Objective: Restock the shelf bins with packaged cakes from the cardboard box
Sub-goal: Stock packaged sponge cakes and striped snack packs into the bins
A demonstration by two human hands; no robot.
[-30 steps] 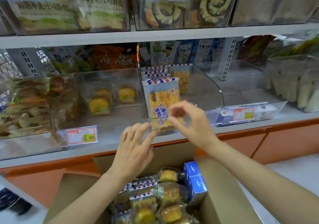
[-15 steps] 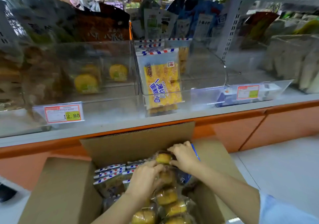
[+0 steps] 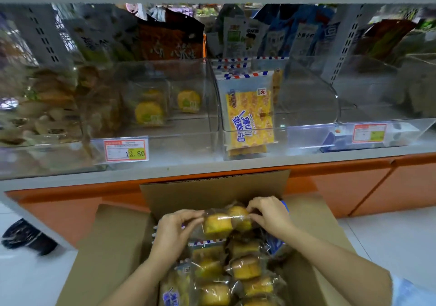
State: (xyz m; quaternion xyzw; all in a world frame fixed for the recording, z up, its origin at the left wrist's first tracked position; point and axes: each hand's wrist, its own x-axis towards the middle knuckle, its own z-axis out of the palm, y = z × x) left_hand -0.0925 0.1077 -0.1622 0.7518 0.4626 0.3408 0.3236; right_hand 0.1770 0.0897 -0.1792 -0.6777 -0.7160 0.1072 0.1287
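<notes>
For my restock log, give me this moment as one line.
stage: pickup | left hand: grips cake pack | right hand: pinches cake pack | location: over cardboard box

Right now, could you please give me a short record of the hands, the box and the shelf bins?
left hand: grips left end of a wrapped cake pack
right hand: pinches the pack's right end
cardboard box: open, below the shelf, holds more packs
middle bin: yellow sliced-cake packs upright at its left side
left bin: two round yellow cakes
price tag: 12.80
</notes>
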